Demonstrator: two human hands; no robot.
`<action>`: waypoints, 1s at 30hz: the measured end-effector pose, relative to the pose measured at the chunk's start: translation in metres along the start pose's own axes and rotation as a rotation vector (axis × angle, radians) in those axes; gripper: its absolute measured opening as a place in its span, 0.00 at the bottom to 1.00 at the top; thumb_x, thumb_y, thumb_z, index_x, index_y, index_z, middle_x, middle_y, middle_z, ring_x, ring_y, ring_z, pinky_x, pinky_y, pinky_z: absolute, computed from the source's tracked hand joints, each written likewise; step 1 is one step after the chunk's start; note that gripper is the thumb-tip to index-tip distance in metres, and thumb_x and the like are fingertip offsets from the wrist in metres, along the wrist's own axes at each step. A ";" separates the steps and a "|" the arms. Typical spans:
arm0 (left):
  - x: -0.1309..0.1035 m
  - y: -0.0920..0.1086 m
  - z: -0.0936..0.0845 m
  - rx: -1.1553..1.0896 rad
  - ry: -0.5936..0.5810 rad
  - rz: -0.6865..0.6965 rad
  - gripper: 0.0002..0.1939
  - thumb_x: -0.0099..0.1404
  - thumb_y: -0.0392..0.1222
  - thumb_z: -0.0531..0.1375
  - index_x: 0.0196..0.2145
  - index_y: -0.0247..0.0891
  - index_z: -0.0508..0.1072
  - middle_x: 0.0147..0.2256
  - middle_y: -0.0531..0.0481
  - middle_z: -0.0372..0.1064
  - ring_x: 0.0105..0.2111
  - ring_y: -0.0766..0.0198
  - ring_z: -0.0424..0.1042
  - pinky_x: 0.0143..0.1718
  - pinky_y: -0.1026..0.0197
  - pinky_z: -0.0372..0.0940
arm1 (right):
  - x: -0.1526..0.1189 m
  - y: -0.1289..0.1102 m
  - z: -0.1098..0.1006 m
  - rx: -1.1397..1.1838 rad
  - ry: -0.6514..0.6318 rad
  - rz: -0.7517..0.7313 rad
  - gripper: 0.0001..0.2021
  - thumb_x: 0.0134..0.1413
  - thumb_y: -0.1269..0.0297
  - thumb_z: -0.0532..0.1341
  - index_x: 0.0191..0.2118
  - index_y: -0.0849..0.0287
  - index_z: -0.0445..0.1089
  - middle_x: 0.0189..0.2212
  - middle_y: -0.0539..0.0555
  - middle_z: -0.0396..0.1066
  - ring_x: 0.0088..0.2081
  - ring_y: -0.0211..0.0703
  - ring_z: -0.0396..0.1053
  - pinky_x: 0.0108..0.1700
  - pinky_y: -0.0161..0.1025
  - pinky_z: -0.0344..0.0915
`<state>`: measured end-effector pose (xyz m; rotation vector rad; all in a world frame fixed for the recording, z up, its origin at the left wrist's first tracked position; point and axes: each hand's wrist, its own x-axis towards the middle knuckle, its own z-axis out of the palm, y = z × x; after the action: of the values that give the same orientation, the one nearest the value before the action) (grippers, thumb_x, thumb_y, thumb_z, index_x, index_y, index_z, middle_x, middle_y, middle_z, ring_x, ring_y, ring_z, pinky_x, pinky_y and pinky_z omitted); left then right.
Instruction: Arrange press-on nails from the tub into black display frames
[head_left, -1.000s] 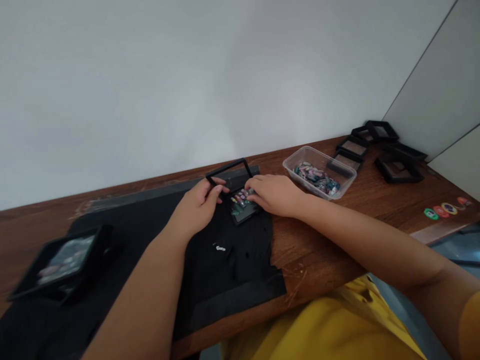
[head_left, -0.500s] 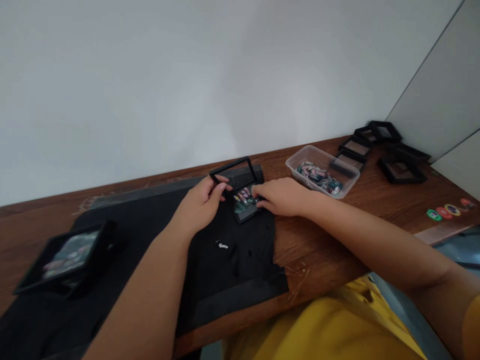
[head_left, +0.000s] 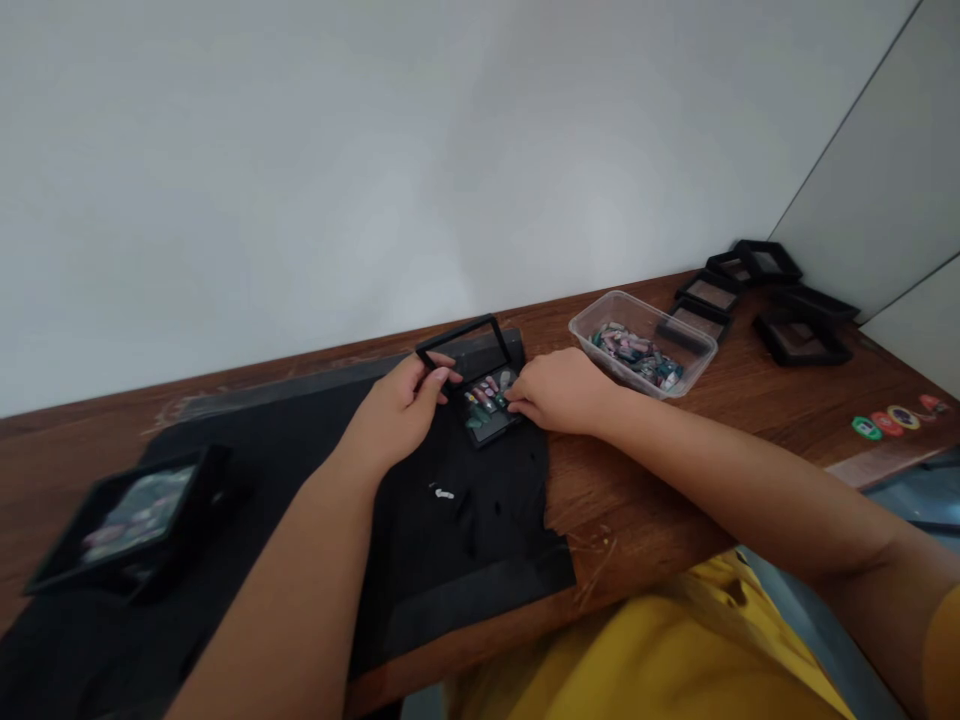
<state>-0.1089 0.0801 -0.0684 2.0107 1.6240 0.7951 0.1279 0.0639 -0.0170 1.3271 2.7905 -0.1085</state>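
A small black case (head_left: 495,430) stands on the black mat with its windowed lid (head_left: 459,328) tilted up. Inside lie several small glossy pieces that look like false nails (head_left: 489,392), in green, pink and pale tones. My left hand (head_left: 405,402) pinches the lid's left side between thumb and fingers. Over the case's right edge, my right hand (head_left: 559,390) has thumb and fingertips bent together at the nails; whatever sits between them is hidden.
Right of the case stands a clear plastic tub (head_left: 637,345) of similar pieces. Several black cases (head_left: 802,338) lie at the back right, near round stickers (head_left: 889,424). A filled black case (head_left: 135,515) rests at left. A white scrap (head_left: 444,493) is on the mat (head_left: 480,560).
My right hand has shifted slightly, and a pale piece beside its fingers shows more clearly. My left hand keeps its hold on the lid.
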 end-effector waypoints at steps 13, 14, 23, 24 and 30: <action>-0.001 0.000 0.000 0.009 0.004 0.016 0.17 0.72 0.53 0.50 0.48 0.42 0.71 0.43 0.46 0.80 0.34 0.56 0.77 0.43 0.50 0.74 | 0.004 0.007 0.009 0.113 0.100 0.007 0.11 0.69 0.59 0.64 0.48 0.53 0.82 0.47 0.54 0.82 0.50 0.51 0.77 0.43 0.42 0.65; -0.001 -0.001 0.000 0.010 0.004 0.017 0.17 0.72 0.53 0.50 0.48 0.42 0.70 0.43 0.46 0.80 0.35 0.56 0.77 0.43 0.50 0.74 | 0.004 0.008 0.010 0.122 0.108 0.009 0.10 0.68 0.58 0.64 0.48 0.53 0.82 0.47 0.54 0.82 0.50 0.51 0.77 0.43 0.41 0.65; -0.001 0.000 -0.002 0.057 0.053 0.044 0.19 0.71 0.53 0.51 0.52 0.43 0.70 0.48 0.44 0.79 0.50 0.49 0.77 0.56 0.45 0.70 | 0.007 0.013 0.015 0.167 0.129 0.023 0.11 0.66 0.55 0.66 0.48 0.52 0.81 0.43 0.54 0.82 0.46 0.49 0.76 0.43 0.41 0.64; -0.001 0.001 -0.002 0.058 0.059 0.047 0.19 0.71 0.53 0.51 0.52 0.44 0.71 0.48 0.44 0.79 0.50 0.49 0.77 0.55 0.46 0.70 | 0.007 0.013 0.014 0.175 0.133 0.026 0.12 0.66 0.54 0.66 0.48 0.52 0.81 0.43 0.54 0.82 0.46 0.49 0.76 0.42 0.40 0.63; 0.000 0.001 -0.004 0.044 0.038 0.052 0.19 0.70 0.55 0.53 0.50 0.45 0.74 0.47 0.45 0.79 0.51 0.48 0.77 0.55 0.47 0.70 | 0.002 0.003 0.012 0.340 0.380 0.082 0.19 0.72 0.53 0.57 0.59 0.59 0.73 0.41 0.55 0.79 0.40 0.45 0.75 0.42 0.39 0.63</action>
<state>-0.1105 0.0795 -0.0651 2.0887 1.6294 0.8279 0.1289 0.0666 -0.0289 1.6928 3.1285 -0.3801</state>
